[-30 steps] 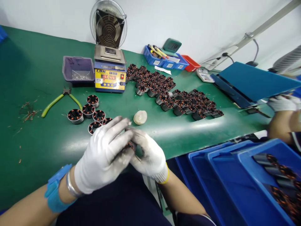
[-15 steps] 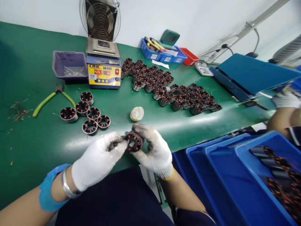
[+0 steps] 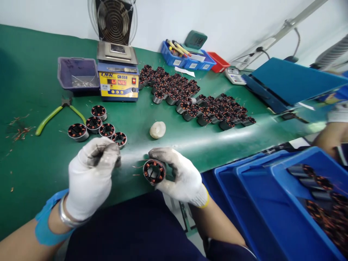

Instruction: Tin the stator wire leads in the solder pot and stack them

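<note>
My right hand [image 3: 179,175], in a white glove with dirty fingertips, grips a motor stator [image 3: 146,177] by its outer side. The stator's open face with copper windings points toward me, and thin wire ends stick out from its left. Held away to the left, my gloved left hand [image 3: 91,174] has its fingers curled in a pinch; whatever is in them cannot be made out. Just beyond that hand stand several stators [image 3: 94,123] on the green bench [image 3: 130,119]. A whitish round lump [image 3: 157,130] lies behind the held stator.
Green-handled cutters [image 3: 49,119] lie left, near copper wire scraps [image 3: 21,133]. Behind stand a purple bin [image 3: 63,85], a yellow-blue CM 558 solder pot unit [image 3: 119,95] and rows of stators [image 3: 174,98]. Blue trays [image 3: 252,203] sit right; a co-worker's gloved hand [image 3: 338,113] shows beyond.
My left hand has pulled away from the stator, leftward, and now covers one of the standing stators. My right hand still grips its stator, slightly lower, and wire ends now show at its left.
</note>
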`<state>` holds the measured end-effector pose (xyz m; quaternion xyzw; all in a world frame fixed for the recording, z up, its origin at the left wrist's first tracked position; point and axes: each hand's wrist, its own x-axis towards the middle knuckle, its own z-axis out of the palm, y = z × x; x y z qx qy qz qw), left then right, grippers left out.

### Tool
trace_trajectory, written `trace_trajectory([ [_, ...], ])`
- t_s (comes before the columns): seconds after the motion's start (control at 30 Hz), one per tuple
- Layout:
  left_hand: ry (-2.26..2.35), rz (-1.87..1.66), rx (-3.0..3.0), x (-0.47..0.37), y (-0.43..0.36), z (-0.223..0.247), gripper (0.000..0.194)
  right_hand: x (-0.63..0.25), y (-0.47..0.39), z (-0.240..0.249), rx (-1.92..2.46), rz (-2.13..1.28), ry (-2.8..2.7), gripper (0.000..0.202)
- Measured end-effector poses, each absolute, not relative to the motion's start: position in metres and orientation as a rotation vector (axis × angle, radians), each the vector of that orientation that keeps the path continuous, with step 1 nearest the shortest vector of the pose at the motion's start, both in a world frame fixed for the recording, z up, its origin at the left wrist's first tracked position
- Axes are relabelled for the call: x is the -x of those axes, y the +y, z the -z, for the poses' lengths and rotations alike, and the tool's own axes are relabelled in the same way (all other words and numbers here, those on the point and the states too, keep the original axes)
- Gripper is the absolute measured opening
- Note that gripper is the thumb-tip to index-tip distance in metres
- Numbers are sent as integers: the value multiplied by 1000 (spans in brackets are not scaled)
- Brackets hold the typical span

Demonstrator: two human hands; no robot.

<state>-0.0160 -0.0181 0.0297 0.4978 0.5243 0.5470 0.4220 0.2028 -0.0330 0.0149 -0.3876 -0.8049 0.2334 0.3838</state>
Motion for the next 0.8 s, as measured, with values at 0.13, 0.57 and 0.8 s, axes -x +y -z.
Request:
trace_trajectory([
  [0.13,1159,-859,-1455,15,-17,-35,19,-206,-34,-18,987,-568,-2040,50],
  [0.57,1217,-987,-1338,10,-16,-36,20,-208,-37,-22,960,-667,-2144,48],
  [0.8,1210,-1308,-1150,15,-23,-32,8,-234,-28,-21,1395,-549,-2009,49],
])
